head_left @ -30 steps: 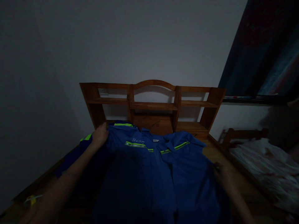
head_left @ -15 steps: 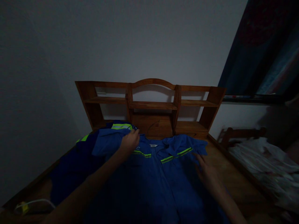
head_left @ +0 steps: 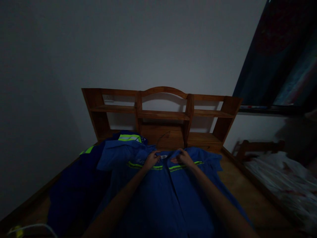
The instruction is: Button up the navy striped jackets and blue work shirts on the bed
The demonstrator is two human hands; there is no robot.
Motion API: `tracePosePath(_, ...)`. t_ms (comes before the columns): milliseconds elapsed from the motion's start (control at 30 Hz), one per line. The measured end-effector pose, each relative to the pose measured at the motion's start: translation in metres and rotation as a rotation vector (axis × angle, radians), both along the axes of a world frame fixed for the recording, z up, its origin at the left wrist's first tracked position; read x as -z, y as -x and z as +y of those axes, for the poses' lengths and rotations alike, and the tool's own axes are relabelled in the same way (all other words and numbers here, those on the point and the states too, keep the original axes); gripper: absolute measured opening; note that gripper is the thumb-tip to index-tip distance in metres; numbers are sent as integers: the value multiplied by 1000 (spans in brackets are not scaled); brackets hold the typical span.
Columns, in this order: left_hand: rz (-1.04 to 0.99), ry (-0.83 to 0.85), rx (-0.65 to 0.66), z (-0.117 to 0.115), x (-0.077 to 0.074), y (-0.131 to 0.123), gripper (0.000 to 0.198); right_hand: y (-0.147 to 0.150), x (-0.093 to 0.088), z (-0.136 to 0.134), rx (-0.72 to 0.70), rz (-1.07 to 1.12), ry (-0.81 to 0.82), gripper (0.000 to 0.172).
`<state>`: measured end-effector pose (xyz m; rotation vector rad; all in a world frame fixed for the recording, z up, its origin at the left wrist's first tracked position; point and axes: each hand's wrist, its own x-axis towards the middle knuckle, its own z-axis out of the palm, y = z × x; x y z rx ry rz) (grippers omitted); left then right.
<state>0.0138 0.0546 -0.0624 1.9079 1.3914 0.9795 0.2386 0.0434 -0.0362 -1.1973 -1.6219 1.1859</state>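
A blue short-sleeved shirt [head_left: 153, 195] with yellow-green stripes lies spread out, front side up, its collar toward the wooden headboard. My left hand [head_left: 151, 160] pinches the left side of the collar beside the white neck label [head_left: 163, 156]. On the other side of the label, my right hand [head_left: 183, 158] has its fingers closed on the right collar flap. Darker blue clothing [head_left: 74, 185] with reflective bands lies in a heap to the left, partly under the shirt's left sleeve.
Behind the shirt stands a wooden headboard with shelves [head_left: 163, 115] against the wall. White plastic bags [head_left: 284, 175] lie at the right beyond the wooden bed edge. A pale cable [head_left: 37, 225] is at the lower left. A dark curtain hangs at the upper right.
My left hand has moved right and down to the collar. My right hand has moved left from the right sleeve area and taken hold of the collar.
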Motion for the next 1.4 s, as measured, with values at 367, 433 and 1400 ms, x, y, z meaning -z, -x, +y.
tracePosePath(367, -324, -32, 205, 5, 15, 6, 58, 27, 28, -14, 43, -129, -509, 69)
tracePosePath(433, -222, -72, 114, 5, 15, 7, 37, 25, 34, -22, 61, -252, -565, 53)
tracePosePath(1400, -344, 349, 161, 0, -2, -7, 38, 9, 14, -7, 7, 39, -274, 22)
